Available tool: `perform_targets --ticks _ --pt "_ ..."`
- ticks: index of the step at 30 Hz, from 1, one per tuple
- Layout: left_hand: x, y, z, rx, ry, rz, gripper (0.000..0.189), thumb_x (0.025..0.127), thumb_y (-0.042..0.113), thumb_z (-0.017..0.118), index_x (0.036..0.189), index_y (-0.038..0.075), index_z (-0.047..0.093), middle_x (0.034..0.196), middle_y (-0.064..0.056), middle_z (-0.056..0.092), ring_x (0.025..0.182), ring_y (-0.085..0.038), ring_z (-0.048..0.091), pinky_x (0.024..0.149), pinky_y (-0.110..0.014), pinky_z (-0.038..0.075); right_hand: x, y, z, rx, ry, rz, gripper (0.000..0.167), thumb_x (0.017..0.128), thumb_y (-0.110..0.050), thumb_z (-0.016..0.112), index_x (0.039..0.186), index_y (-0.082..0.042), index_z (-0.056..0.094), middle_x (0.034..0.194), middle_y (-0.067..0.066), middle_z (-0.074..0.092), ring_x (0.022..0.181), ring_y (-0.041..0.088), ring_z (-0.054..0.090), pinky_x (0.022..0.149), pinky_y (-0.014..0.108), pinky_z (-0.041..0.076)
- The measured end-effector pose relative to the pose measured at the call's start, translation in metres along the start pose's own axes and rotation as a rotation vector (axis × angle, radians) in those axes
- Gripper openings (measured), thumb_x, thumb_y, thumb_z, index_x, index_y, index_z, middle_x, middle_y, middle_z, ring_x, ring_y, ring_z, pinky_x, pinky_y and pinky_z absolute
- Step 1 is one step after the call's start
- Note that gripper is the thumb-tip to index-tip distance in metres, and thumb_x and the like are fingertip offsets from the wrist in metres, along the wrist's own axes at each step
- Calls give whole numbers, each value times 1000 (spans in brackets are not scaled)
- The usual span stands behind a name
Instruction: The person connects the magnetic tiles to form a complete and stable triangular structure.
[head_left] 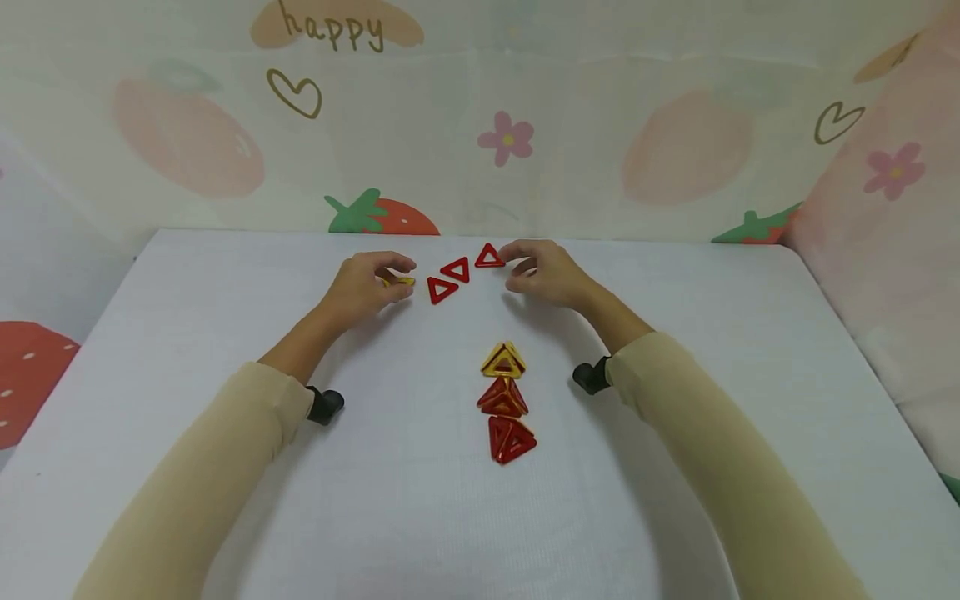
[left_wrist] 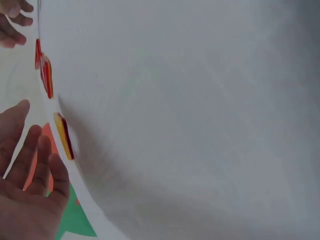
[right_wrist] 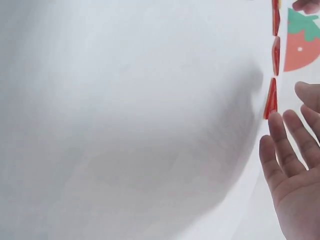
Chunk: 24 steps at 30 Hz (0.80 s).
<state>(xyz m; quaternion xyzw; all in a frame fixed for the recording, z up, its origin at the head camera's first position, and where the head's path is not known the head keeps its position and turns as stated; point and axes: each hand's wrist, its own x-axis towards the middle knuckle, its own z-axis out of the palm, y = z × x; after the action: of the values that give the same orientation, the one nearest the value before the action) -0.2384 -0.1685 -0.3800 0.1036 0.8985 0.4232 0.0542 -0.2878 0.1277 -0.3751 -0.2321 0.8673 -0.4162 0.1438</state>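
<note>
My left hand (head_left: 363, 287) hovers at the back of the table around a yellow triangle tile (head_left: 404, 281), partly hidden behind its thumb and fingers. In the left wrist view the fingers are spread and relaxed beside that tile (left_wrist: 63, 137), holding nothing. Across from it my right hand (head_left: 551, 273) has its fingers loosely bent, fingertips right at a red triangle tile (head_left: 490, 264). The right wrist view shows those fingers extended just below this red tile (right_wrist: 271, 100). Two more red triangle tiles, a middle one (head_left: 467, 270) and a left one (head_left: 431, 290), lie flat between the hands.
Nearer to me, three small pyramid-like pieces stand in a column: a yellow one (head_left: 503, 372), a red one with orange edges (head_left: 495, 407) and a red one (head_left: 496, 437). The white table (head_left: 337, 500) ends at a patterned cloth (head_left: 570, 167) behind.
</note>
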Motion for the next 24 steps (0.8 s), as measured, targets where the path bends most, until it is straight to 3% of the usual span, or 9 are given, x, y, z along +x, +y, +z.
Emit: perform_targets --ticks 9,24 --pt "5 -11 -5 14 6 -36 36 95 3 63 131 0 61 132 -16 62 118 -33 56 99 -44 48 8 -6 6 9 -11 5 43 89 -2 69 131 1 59 135 14 58 117 29 59 99 41 49" --pt "6 -15 -5 11 -2 -55 34 95 0 62 129 -1 61 126 -19 63 114 -32 55 100 -42 45 14 -4 7 -29 17 59 41 91 -2 65 131 -1 59 137 12 57 122 29 55 101 41 46"
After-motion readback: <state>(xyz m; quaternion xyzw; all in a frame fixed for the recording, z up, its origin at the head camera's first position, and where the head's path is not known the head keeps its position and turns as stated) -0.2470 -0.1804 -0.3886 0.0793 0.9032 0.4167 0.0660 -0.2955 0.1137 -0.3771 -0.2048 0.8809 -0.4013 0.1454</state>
